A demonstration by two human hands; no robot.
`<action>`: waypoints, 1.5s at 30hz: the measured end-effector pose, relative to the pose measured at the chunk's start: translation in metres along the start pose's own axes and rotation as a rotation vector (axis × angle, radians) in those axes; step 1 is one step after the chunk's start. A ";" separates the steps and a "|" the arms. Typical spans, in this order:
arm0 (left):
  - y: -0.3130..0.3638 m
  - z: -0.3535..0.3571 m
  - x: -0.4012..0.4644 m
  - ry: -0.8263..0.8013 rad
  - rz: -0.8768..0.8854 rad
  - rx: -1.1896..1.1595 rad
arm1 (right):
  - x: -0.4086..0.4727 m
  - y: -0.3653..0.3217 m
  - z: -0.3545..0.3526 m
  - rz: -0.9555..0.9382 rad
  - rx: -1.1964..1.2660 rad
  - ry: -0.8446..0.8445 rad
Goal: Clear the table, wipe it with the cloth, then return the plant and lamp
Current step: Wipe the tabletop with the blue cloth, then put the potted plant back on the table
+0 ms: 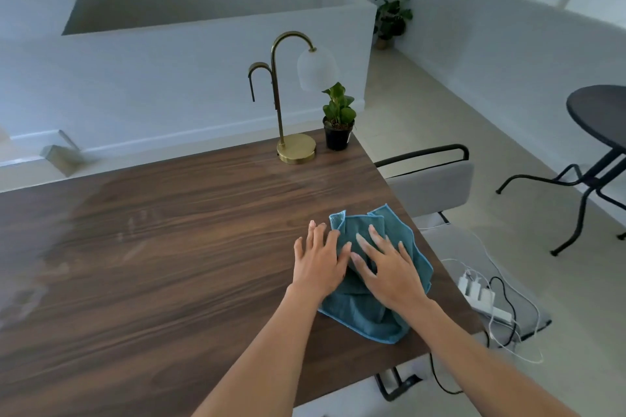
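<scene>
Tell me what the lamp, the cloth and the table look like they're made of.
Lamp: probably brass-finished metal, going by the shiny gold stem and base, with a frosted white shade, glass or plastic. Cloth: soft woven fabric, maybe microfibre, teal with a lighter stitched edge, and it folds limply. Table: dark wood grain with a smooth sheen; solid, veneer or laminate can't be told.

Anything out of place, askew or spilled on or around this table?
Nothing spilled or damaged. The lamp and plant stand upright at the table's far corner. The cloth lies bunched under both flat hands. A power strip with tangled cables lies on the chair seat.
</scene>
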State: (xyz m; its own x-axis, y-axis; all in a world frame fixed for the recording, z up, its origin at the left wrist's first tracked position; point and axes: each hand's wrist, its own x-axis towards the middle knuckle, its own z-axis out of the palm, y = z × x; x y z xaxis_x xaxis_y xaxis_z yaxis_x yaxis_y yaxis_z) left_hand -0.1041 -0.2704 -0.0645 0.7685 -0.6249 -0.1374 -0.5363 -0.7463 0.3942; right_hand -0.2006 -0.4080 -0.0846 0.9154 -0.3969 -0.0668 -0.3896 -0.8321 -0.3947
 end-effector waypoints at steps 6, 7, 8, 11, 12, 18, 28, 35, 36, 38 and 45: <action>-0.012 -0.036 0.028 0.061 -0.049 -0.004 | 0.058 0.001 -0.037 0.030 0.074 0.104; -0.013 -0.041 0.038 0.068 -0.059 -0.001 | 0.072 0.002 -0.041 0.034 0.094 0.097; -0.013 -0.046 0.050 0.080 -0.070 -0.002 | 0.088 0.004 -0.044 0.023 0.104 0.091; -0.010 -0.056 0.092 0.132 -0.123 -0.067 | 0.137 0.013 -0.052 -0.018 0.154 0.066; -0.008 -0.058 0.106 0.149 -0.146 -0.089 | 0.153 0.017 -0.054 -0.021 0.182 0.054; 0.009 -0.071 0.186 0.164 -0.277 -0.174 | 0.235 0.033 -0.072 -0.002 0.421 0.019; 0.005 -0.076 0.285 0.154 -0.288 -0.488 | 0.322 0.041 -0.082 0.009 0.581 -0.151; 0.009 -0.076 0.305 0.209 -0.205 -0.633 | 0.339 0.041 -0.073 -0.024 0.798 -0.237; 0.010 -0.076 0.306 0.213 -0.212 -0.658 | 0.340 0.040 -0.073 -0.037 0.820 -0.253; 0.009 -0.073 0.309 0.219 -0.232 -0.679 | 0.340 0.041 -0.074 -0.044 0.861 -0.281; 0.016 -0.068 0.304 0.247 -0.275 -0.743 | 0.326 0.045 -0.076 0.017 0.980 -0.166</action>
State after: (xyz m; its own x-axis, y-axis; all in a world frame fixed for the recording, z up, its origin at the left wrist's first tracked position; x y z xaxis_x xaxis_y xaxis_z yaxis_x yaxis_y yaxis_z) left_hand 0.1439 -0.4567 -0.0384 0.9395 -0.3095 -0.1468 -0.0148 -0.4649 0.8852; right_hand 0.0725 -0.6040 -0.0548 0.9422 -0.2844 -0.1772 -0.2155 -0.1094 -0.9703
